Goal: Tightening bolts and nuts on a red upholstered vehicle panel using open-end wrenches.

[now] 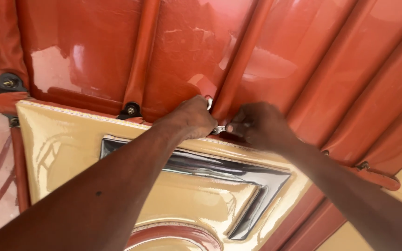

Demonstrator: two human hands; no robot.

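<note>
My left hand (192, 118) is closed around a small shiny metal wrench (217, 129) at the base of a padded red tube (238, 60) of the glossy red vinyl roof lining. My right hand (259, 126) meets it from the right, with fingertips pinched on the wrench's end at the same fixing point. The bolt itself is hidden behind my fingers. Both forearms reach up from the lower corners of the view.
A tan vinyl panel (61, 153) with a chrome-black angular trim (219, 169) lies below the hands. Black brackets with bolts sit at the left (9, 83) and middle (130, 110). More red padded ribs (359, 79) run diagonally right, one ending in a strap (378, 177).
</note>
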